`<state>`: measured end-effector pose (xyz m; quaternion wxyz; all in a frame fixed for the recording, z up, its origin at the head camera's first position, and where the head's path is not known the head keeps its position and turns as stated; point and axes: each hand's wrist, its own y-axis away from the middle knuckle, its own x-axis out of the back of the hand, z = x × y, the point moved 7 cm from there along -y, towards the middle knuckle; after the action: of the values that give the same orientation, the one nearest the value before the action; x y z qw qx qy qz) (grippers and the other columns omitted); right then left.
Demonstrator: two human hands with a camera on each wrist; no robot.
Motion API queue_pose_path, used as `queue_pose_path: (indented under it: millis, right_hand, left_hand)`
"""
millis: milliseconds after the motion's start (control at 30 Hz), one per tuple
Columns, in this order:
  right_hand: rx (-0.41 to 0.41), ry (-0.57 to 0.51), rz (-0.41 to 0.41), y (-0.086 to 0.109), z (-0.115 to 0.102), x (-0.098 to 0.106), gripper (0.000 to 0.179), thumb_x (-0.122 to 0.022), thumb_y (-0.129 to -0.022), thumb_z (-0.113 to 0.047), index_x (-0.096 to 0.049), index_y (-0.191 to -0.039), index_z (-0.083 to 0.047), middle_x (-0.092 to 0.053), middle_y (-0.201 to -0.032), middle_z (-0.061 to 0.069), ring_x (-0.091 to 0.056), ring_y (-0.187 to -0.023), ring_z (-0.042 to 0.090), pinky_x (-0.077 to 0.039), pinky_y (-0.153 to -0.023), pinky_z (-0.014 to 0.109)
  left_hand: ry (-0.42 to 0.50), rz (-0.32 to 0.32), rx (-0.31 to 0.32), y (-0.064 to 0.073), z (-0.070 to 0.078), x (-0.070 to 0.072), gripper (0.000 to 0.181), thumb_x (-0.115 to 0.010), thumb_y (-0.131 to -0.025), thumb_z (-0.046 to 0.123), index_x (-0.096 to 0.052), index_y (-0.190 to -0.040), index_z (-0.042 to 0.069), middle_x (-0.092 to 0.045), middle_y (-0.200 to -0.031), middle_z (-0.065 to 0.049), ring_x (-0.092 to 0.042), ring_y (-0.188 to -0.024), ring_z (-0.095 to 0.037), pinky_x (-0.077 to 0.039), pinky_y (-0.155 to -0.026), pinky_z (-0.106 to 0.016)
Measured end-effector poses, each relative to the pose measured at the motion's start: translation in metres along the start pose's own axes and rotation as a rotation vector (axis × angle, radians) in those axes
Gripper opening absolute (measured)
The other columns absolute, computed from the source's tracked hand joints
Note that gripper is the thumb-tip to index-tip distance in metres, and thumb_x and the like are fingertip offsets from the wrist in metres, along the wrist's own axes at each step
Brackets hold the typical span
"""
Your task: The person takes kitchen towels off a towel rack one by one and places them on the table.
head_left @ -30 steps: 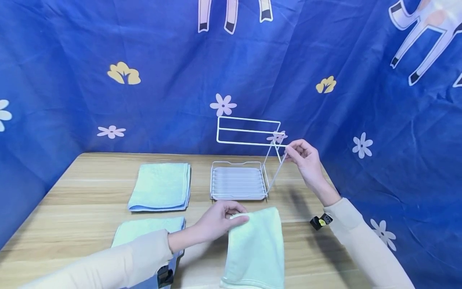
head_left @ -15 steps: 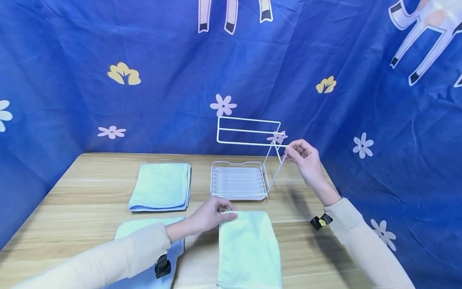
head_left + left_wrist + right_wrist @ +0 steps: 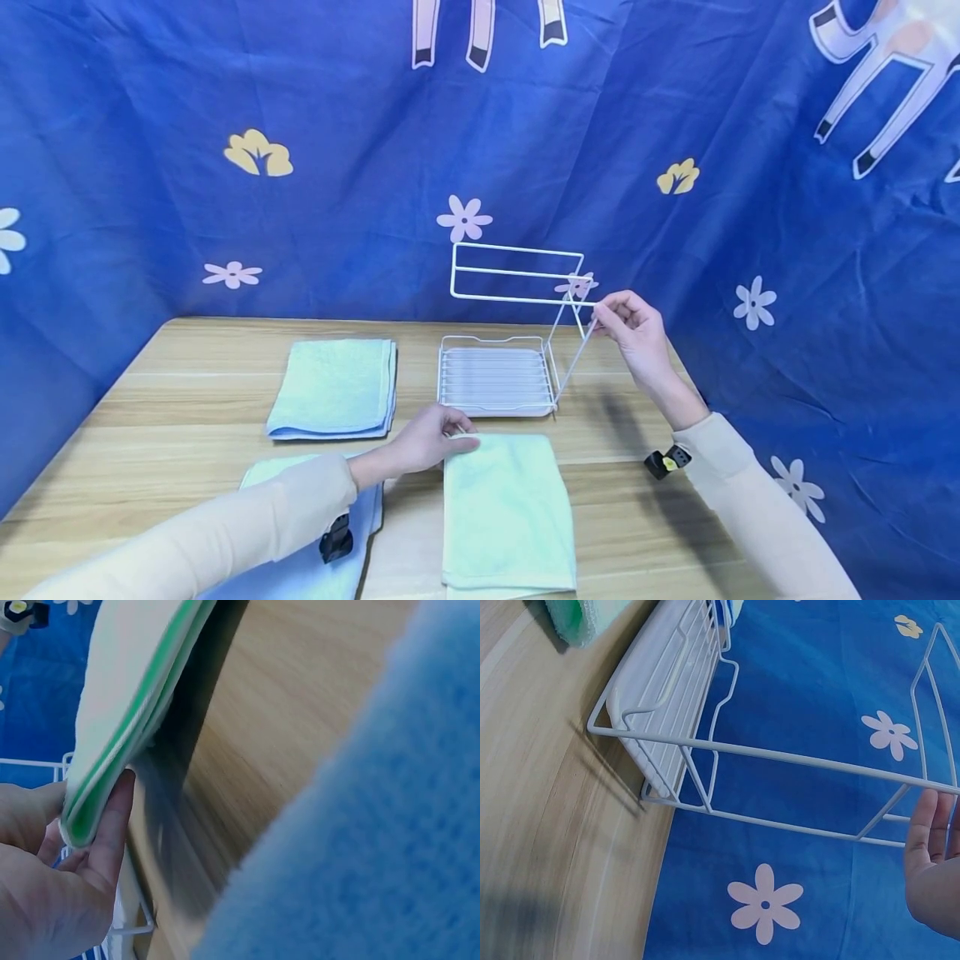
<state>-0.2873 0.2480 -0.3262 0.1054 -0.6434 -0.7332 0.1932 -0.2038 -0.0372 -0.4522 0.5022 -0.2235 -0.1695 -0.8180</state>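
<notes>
In the head view my left hand (image 3: 427, 437) pinches the upper left corner of a folded pale green towel (image 3: 510, 508) in front of the rack. The left wrist view shows the folded edge of that towel (image 3: 124, 697) between thumb and fingers; layers with brighter green edges are visible. A white wire rack (image 3: 525, 299) stands at the back, with raised bars at the top and a pale ribbed tray (image 3: 495, 379) at its base. My right hand (image 3: 633, 333) holds the rack's upper right corner. Seen from the right wrist, fingertips (image 3: 927, 806) touch the long rail.
To the left of the rack lies a folded blue-green towel (image 3: 333, 387). Another blue towel (image 3: 307, 571) sits nearer, partly covered by my left forearm. A blue patterned curtain (image 3: 360, 150) hangs behind the wooden table (image 3: 187, 400) and along its sides.
My left hand has moved left and slightly away from me, drawing the green towel with it. My right hand and the rack have stayed in place.
</notes>
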Motion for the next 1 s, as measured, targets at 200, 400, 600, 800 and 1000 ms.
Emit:
queue_pose_path:
  millis: [200, 400, 600, 800, 1000]
  right_hand:
    - [0.001, -0.001, 0.003, 0.001, 0.000, -0.001, 0.007, -0.070, -0.101, -0.005, -0.069, -0.096, -0.011, -0.074, -0.083, -0.004, -0.072, -0.075, 0.009, -0.063, -0.074, 0.025]
    - [0.001, 0.003, 0.004, 0.002, -0.001, -0.002, 0.004, -0.072, -0.100, -0.007, -0.069, -0.097, -0.009, -0.074, -0.084, -0.003, -0.072, -0.075, 0.009, -0.063, -0.075, 0.026]
    - [0.000, 0.016, 0.008, 0.003, 0.000, -0.004, 0.020, -0.064, -0.102, 0.002, -0.069, -0.095, -0.016, -0.074, -0.083, -0.006, -0.072, -0.075, 0.008, -0.062, -0.074, 0.024]
    - [0.016, 0.011, 0.030, 0.003, -0.001, -0.004, 0.024, -0.063, -0.101, 0.005, -0.070, -0.095, -0.017, -0.074, -0.083, -0.006, -0.072, -0.074, 0.007, -0.062, -0.073, 0.023]
    - [0.068, 0.034, 0.075, 0.004, -0.003, -0.003, 0.025, -0.065, -0.098, 0.008, -0.071, -0.094, -0.015, -0.074, -0.082, -0.005, -0.072, -0.071, 0.007, -0.063, -0.072, 0.025]
  left_hand:
    - [0.001, -0.008, 0.043, -0.003, -0.009, 0.000, 0.012, -0.080, -0.094, 0.018, -0.079, -0.098, 0.007, -0.063, -0.074, 0.002, -0.051, -0.065, -0.009, -0.045, -0.064, -0.023]
    - [-0.024, -0.004, 0.046, -0.004, -0.015, 0.001, 0.011, -0.079, -0.095, 0.017, -0.079, -0.099, 0.007, -0.063, -0.071, 0.002, -0.049, -0.061, -0.009, -0.046, -0.064, -0.023]
    - [-0.052, 0.012, 0.053, -0.002, -0.019, 0.002, 0.011, -0.079, -0.095, 0.017, -0.078, -0.097, 0.006, -0.073, -0.089, -0.003, -0.052, -0.067, -0.010, -0.048, -0.067, -0.024]
    - [-0.111, 0.044, 0.080, -0.003, -0.020, 0.002, 0.010, -0.080, -0.094, 0.018, -0.077, -0.095, 0.008, -0.067, -0.083, 0.000, -0.048, -0.068, -0.011, -0.041, -0.064, -0.024]
    - [-0.142, 0.058, 0.102, -0.001, -0.019, 0.008, 0.009, -0.079, -0.095, 0.020, -0.077, -0.096, 0.011, -0.069, -0.082, 0.002, -0.054, -0.069, -0.010, -0.044, -0.064, -0.024]
